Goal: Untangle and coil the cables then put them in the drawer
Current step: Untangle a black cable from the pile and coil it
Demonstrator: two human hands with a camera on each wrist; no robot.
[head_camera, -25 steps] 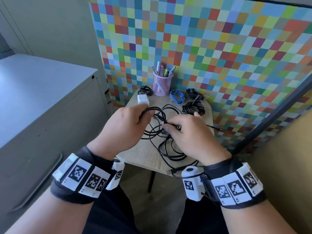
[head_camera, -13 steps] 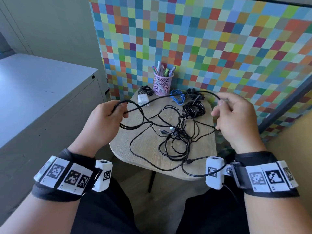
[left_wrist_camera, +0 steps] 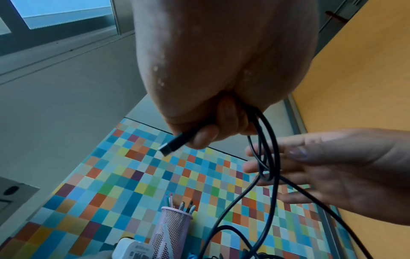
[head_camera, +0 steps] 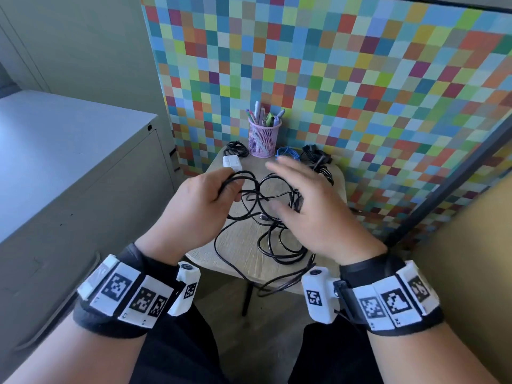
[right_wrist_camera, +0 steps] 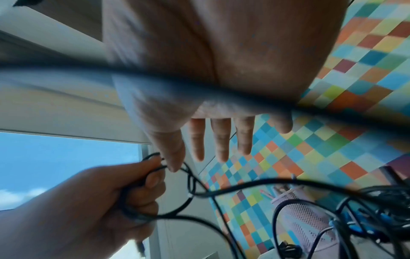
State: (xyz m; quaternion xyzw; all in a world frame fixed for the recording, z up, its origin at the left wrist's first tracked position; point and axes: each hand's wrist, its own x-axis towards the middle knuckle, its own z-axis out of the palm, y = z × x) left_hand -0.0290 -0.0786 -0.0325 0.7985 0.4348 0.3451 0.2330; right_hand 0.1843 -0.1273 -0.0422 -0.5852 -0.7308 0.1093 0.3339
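A tangle of black cables (head_camera: pixel 274 234) lies on the small round wooden table (head_camera: pixel 241 245), with loops hanging over its front edge. My left hand (head_camera: pixel 221 189) grips a few coiled loops of one black cable (left_wrist_camera: pixel 264 140), its USB plug (left_wrist_camera: pixel 173 145) sticking out past the fingers. My right hand (head_camera: pixel 291 195) hovers over the tangle with fingers (right_wrist_camera: pixel 221 140) spread and straight, holding nothing. A blurred black cable (right_wrist_camera: pixel 199 84) crosses close in front of the right wrist camera. No drawer front is clearly visible.
At the table's back stand a pink mesh pen cup (head_camera: pixel 264 139), a white charger (head_camera: pixel 232 163), a blue coiled cable (head_camera: pixel 288 153) and two small black coiled cables (head_camera: pixel 235 148) (head_camera: pixel 315 156). A grey cabinet (head_camera: pixel 69 162) stands left; a checkered wall is behind.
My right hand let go of the cable it had stretched to the right and swung back over the tangle, open. My left hand moved inward, still holding its loops.
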